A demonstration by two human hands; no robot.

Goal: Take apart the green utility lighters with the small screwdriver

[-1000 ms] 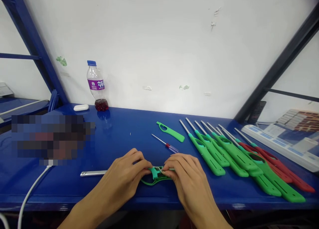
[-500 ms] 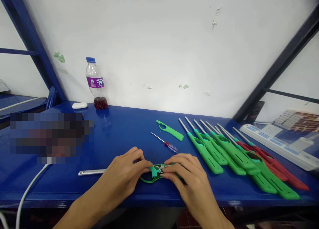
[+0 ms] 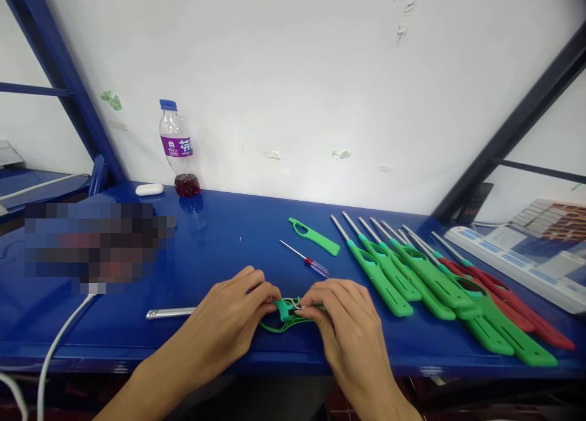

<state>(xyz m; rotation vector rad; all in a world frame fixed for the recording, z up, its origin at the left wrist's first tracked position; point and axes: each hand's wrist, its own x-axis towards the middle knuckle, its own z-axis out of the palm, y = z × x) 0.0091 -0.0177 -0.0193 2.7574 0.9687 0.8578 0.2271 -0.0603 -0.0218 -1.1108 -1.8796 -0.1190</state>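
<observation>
At the lower left, a metal tube [image 3: 169, 313] juts from under the left hand [image 3: 233, 314], whose thumb and fingers pinch the teal piece [image 3: 284, 312] of an opened green lighter [image 3: 280, 331] at lower centre. Its innards lie bare, seemingly half-assembled, with the matching green cover [image 3: 315, 237] lying apart above, beyond a screwdriver [image 3: 306, 260]. The right hand [image 3: 345, 323] pinches near the white wire [image 3: 293, 304], exact part unclear, while lighters [image 3: 414, 274] at right look closed up.

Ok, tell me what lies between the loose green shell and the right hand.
A screwdriver lies between the loose green shell and the right hand, on the blue table; the head view shows it.
</observation>
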